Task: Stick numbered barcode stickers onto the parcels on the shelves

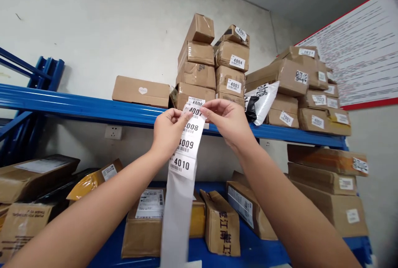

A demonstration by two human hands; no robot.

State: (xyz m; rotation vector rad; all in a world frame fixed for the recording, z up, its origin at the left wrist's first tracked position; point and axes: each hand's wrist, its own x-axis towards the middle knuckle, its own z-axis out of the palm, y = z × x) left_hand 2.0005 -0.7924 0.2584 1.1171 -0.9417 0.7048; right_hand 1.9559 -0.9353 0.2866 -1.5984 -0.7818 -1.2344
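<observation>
A long strip of numbered barcode labels [186, 146] hangs down between my two hands, its lower part a blank backing that runs out of the bottom of the view. Printed numbers such as 4008, 4009 and 4010 show on it. My left hand [168, 131] pinches the strip's left edge near its top. On the opposite edge my right hand [228, 121] grips it with thumb and fingers, by the label reading 4007. The 4006 label at the top lies against or in front of a cardboard box [194, 92]; I cannot tell whether it touches.
A blue shelf beam [93, 104] carries stacked boxes, some labelled 4003 and 4004 [231, 56]. A white plastic parcel [267, 102] leans right of them. More parcels, including a taped box [221, 222], stand on the lower shelf. A red-edged notice board [363, 48] hangs at right.
</observation>
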